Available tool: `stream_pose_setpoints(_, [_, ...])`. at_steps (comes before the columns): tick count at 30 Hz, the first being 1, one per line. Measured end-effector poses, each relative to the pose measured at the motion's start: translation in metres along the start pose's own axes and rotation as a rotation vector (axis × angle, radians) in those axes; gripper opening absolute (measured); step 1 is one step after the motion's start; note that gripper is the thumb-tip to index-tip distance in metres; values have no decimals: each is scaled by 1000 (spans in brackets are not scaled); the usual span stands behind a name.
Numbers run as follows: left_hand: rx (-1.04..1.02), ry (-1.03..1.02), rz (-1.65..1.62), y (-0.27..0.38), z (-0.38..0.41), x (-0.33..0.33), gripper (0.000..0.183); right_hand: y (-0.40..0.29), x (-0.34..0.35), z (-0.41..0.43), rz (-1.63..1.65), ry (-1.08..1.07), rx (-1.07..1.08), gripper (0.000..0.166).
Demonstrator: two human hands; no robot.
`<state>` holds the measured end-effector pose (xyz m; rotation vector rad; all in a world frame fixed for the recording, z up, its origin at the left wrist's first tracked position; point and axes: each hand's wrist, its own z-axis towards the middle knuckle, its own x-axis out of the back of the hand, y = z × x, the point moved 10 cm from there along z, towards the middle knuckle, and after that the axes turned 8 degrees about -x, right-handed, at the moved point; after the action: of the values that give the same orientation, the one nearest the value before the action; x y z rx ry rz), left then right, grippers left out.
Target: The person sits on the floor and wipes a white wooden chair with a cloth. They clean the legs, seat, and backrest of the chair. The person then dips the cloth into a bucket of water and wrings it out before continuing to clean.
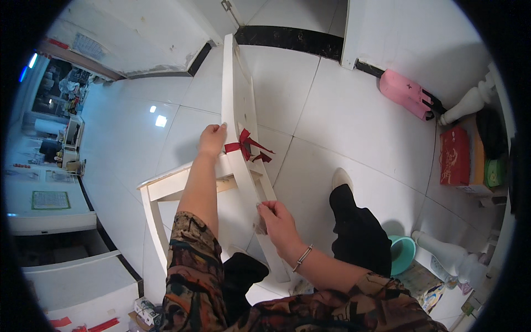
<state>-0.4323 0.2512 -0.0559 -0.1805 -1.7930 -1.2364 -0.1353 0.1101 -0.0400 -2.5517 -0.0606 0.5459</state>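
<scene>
A white wooden chair (244, 95) extends before me, its backrest pointing away and its legs running toward my feet. My left hand (213, 139) grips the side edge of the backrest, just above the seat. Beside that hand, a dark red ribbon (234, 147) is tied around the chair's upright, with its loose ends hanging out. Lower down, my right hand (277, 224) pinches a small greyish-brown piece of thin material (260, 226) against the chair's rear leg (245, 178). My fingers partly cover this piece, so what it is cannot be made out.
A pink case (404, 92) lies by the right wall. Below it are a red box (454, 155) and a green container (494, 173) near white turned legs (468, 101). A turquoise bucket (404, 254) stands by my right foot. A black threshold (290, 40) crosses the doorway.
</scene>
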Motion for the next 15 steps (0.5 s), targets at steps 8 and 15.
stream_pose_setpoints(8, [-264,131,823,-9,-42,62,44,-2,-1,22,-138,-49,90,26])
stream_pose_setpoints(15, [-334,246,843,5,-64,69,44,-64,-12,37,-530,180,494,23])
